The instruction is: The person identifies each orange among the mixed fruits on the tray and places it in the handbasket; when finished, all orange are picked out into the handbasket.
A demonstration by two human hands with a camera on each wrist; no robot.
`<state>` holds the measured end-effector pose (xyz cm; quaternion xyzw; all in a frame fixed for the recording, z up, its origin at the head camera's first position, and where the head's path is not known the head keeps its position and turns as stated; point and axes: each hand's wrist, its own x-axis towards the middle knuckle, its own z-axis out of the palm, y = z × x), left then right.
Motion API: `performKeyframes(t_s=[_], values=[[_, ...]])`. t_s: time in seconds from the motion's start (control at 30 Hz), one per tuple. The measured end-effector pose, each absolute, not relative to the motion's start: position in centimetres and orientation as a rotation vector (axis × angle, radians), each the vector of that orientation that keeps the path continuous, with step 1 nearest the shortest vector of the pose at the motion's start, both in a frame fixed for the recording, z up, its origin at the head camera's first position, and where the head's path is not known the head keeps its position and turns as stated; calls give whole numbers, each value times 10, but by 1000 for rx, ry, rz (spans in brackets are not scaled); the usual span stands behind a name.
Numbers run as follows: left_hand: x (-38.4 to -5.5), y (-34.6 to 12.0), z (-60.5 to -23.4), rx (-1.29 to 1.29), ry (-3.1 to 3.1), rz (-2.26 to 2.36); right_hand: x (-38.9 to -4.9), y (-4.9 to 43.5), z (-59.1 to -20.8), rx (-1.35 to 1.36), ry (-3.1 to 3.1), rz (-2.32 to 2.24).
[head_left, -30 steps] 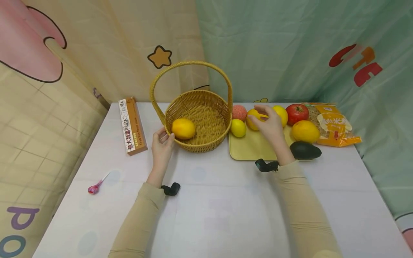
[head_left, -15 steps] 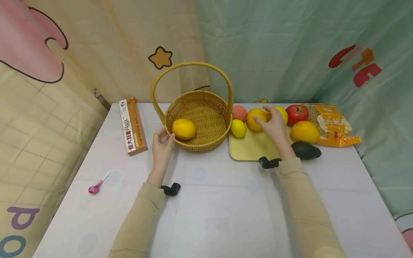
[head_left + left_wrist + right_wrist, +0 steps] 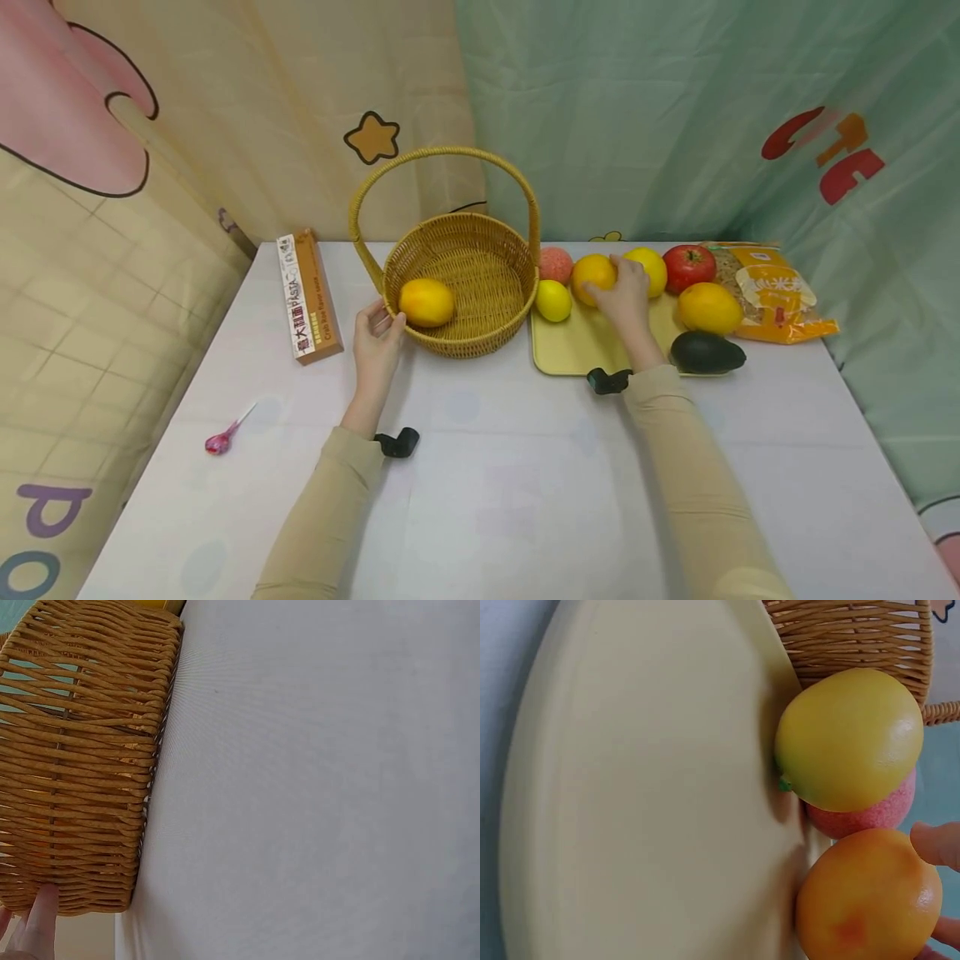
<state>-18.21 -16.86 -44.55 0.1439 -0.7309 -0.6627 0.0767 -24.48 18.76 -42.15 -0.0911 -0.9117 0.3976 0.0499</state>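
Far left on the white table (image 3: 487, 467): a pink lollipop (image 3: 219, 439) near the edge, then a pasta box (image 3: 308, 294) lying flat, well apart from it. Next, left hand (image 3: 377, 332) rests at the near-left wall of the wicker basket (image 3: 480, 329), thumb up against the rim & fingers curled round the weave; left wrist view shows a fingertip (image 3: 41, 919) touching the basket's wall (image 3: 82, 765), so it's holding the basket. Inside, at the left side of the basket floor, 1 yellow-orange fruit (image 3: 427, 302). Just right of the basket sits a pale yellow tray (image 3: 577, 346), touching or nearly touching its wall. At the tray's back-left: a small lemon (image 3: 553, 300), w/ a pink bumpy fruit (image 3: 556, 263) behind it. Right hand (image 3: 622, 296) is on the orange (image 3: 592, 275) at the back of the tray, fingers wrapped over its right & near side; right wrist view shows the orange (image 3: 866, 896) w/ fingertips (image 3: 937, 844) pressed on it, lemon (image 3: 847, 739) just beside it, orange looks to be on the tray edge, lifted or not I can't tell. Further right: a yellow fruit (image 3: 649, 268) beside the hand, a red apple (image 3: 689, 265), a big yellow-orange fruit (image 3: 708, 307), a dark avocado (image 3: 707, 352) at the tray's near-right corner, and an orange snack bag (image 3: 772, 292) at far right.
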Motion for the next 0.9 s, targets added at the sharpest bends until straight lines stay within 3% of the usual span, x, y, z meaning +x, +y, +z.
performKeyframes(t_s=[0.43, 0.9], values=[[-182, -168, -449, 444, -2172, -1989, -250, 171, -439, -331, -2709, 992], [-183, -166, -448, 434, -2177, -1976, -237, 171, -427, -373, -2602, 1200]])
